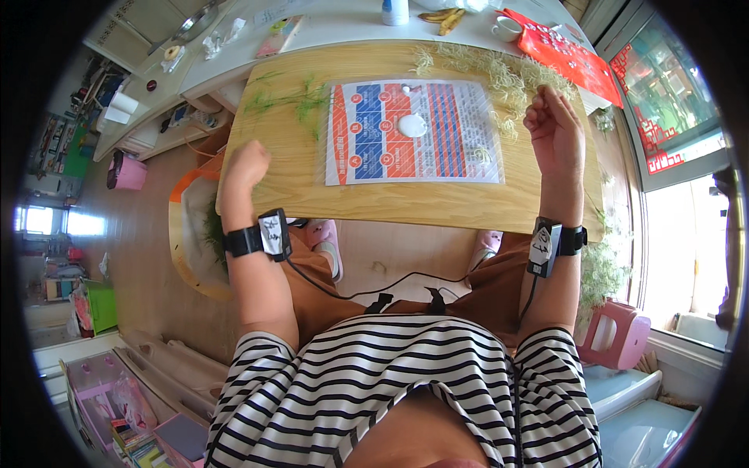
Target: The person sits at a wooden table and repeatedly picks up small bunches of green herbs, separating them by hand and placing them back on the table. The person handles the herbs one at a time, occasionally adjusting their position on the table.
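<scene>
Over the left edge of the wooden table, my left hand is bent down with curled fingers, slightly blurred; its fingertips are hidden. My right hand hovers over the table's right side, fingers bunched, beside pale feathery sprigs. Whether either hand holds a small piece, I cannot tell. Between them lies a printed sheet, apparently plastic-covered, bearing writing and red and blue blocks. A round white puddle sits on it, with a small white piece above. One pale sprig rests near its right edge. Green sprigs lie to the left.
Behind the table, a white counter holds a white bottle, banana peels, a white cup and a red bag. A bag with greenery stands at left, a pink stool at right. Cables cross my lap.
</scene>
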The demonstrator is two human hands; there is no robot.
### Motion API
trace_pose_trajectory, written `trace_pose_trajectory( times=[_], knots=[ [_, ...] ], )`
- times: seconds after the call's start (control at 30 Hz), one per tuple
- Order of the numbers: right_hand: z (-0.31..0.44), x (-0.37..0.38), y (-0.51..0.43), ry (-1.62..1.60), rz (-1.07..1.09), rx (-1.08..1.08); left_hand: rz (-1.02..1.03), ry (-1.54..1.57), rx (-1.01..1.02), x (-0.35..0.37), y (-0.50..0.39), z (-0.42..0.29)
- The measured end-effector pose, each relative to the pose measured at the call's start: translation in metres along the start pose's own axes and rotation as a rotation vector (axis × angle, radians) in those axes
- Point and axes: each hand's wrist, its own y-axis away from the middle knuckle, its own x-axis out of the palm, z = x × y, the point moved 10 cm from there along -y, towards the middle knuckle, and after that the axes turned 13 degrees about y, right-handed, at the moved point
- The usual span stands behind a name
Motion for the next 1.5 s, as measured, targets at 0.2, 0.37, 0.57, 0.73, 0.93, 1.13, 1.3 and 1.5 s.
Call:
trace_pose_trajectory(
  times=[0.2,0.37,0.57,0.73,0.93,1.13,1.3,1.5],
  knots=[
    [-0.006,0.024,0.009,0.043,-0.066,-0.038,-0.219,1.25,0.264,-0.036,0.04,-0.07],
    [-0.031,0.062,0.018,0.143,-0.047,0.041,0.153,1.919,0.444,-0.012,0.068,-0.156],
    [-0.052,0.106,0.029,0.192,0.176,0.143,0.215,1.943,0.484,0.006,0.084,-0.195],
    [-0.048,0.124,0.032,-0.009,0.298,0.133,0.234,1.891,0.489,0.02,0.092,-0.207],
    [-0.05,0.116,0.03,-0.102,0.279,0.18,0.143,1.661,0.528,0.019,0.094,-0.205],
    [-0.046,0.107,0.027,0.267,0.189,0.069,-0.021,1.233,0.748,-0.002,0.104,-0.215],
    [-0.035,0.119,0.035,0.688,0.218,-0.127,-0.13,0.865,0.681,-0.015,0.099,-0.202],
    [-0.036,0.12,0.038,0.667,0.183,-0.143,0.223,1.057,0.486,0.048,0.095,-0.216]
  ],
)
